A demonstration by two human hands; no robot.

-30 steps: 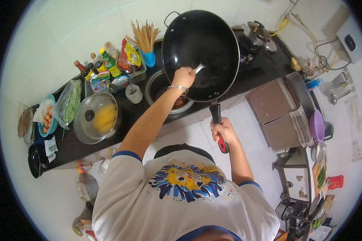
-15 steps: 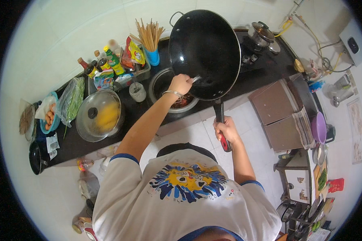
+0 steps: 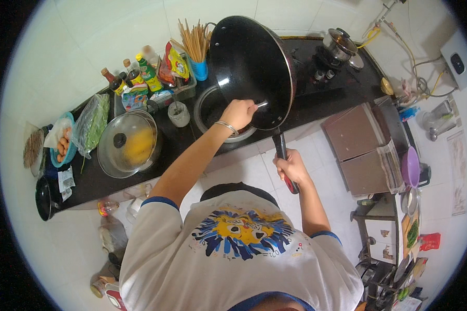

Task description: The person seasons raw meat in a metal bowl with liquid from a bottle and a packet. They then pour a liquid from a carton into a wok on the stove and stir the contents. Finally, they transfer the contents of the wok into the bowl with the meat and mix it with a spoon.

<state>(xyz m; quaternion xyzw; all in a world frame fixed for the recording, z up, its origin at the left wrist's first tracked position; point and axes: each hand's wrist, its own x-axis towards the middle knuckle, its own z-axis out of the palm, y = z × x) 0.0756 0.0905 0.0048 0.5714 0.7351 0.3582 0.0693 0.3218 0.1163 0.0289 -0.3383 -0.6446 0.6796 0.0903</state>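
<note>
My right hand (image 3: pixel 291 170) is wrapped around the black-and-red handle of a large black wok (image 3: pixel 249 65). The wok is raised and tilted to the left, over a round metal-rimmed pot (image 3: pixel 197 115) on the counter. In my left hand (image 3: pixel 238 113), closed in front of the wok, is a metal utensil (image 3: pixel 262 104); only its shiny handle end shows, the rest being hidden. The wok and my left hand cover most of the pot, and its dark contents show only in part. Beside the pot stands a glass jar (image 3: pixel 179 115) with something white in it.
A glass-lidded pan (image 3: pixel 108 150) with yellow food stands left on the dark counter. Behind are sauce bottles (image 3: pixel 149 78) and chopsticks (image 3: pixel 194 44) in a blue holder. Farther left are a leafy vegetable (image 3: pixel 93 124) and a bowl of eggs (image 3: pixel 62 145). A lidded pot (image 3: pixel 339 46) stands back right.
The wok has tipped further to the left over the pot. My left hand has shifted slightly right and down, still holding the utensil; my right hand keeps its grip on the wok handle.
</note>
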